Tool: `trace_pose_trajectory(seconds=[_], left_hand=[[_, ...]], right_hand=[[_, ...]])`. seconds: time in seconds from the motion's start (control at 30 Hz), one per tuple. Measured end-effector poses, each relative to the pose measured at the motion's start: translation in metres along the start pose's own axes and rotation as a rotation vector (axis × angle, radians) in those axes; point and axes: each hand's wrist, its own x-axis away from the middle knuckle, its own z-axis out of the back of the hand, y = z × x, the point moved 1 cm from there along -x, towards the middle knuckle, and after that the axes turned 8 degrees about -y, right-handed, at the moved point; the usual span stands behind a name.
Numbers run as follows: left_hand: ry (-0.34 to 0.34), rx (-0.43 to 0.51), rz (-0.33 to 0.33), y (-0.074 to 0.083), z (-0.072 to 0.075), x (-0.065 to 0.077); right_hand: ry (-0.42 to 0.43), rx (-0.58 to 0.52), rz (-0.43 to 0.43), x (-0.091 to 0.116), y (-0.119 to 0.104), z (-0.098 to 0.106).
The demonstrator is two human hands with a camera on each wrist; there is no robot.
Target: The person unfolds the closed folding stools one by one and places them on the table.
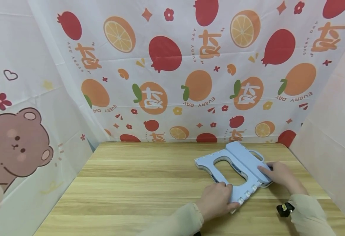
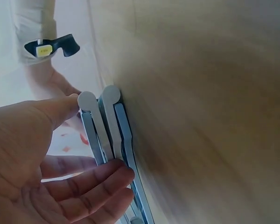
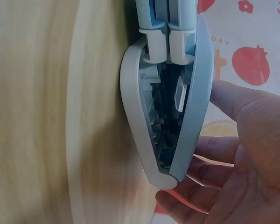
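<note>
A light blue plastic folding stool (image 1: 244, 160), folded flat, is over the right part of the wooden table (image 1: 125, 183). Its near leg edge is gripped by the left hand (image 1: 216, 200). In the left wrist view, that hand's thumb is on one side of the stacked leg panels (image 2: 113, 123) and its fingers are on the other. The right hand (image 1: 283, 177) holds the folded seat end near the carry handle (image 1: 257, 154). In the right wrist view, the thumb touches the blue seat half (image 3: 200, 93) while the fingers curl about its lower end; hollow ribbing shows between the two seat halves.
Behind the table hangs a white curtain (image 1: 172, 108) printed with fruit. A curtain with a bear (image 1: 19, 141) is at the left, and a plain pale one (image 1: 332, 131) at the right. A dark strap device (image 1: 285, 209) is on the right wrist.
</note>
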Motion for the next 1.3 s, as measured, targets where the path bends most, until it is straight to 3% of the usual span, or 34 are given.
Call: trace_pose_trajectory(seconds=[0.27, 0.5, 0.8, 1.03, 1.3], left_hand=[[0.031, 0.012, 0.001, -0.011, 0.002, 0.014], [0.043, 0.021, -0.010, -0.021, 0.006, 0.029], [0.003, 0.061, 0.019, -0.035, 0.009, 0.047], [-0.015, 0.112, 0.043, -0.046, 0.011, 0.062], [0.010, 0.190, 0.018, -0.060, 0.013, 0.082]], right_hand=[[0.039, -0.043, 0.049, 0.002, -0.010, -0.008], [0.011, -0.126, 0.039, 0.006, -0.017, -0.018], [0.011, -0.210, 0.067, 0.015, -0.030, -0.032], [-0.040, -0.275, 0.117, 0.021, -0.038, -0.036], [-0.101, -0.343, 0.118, 0.027, -0.045, -0.035]])
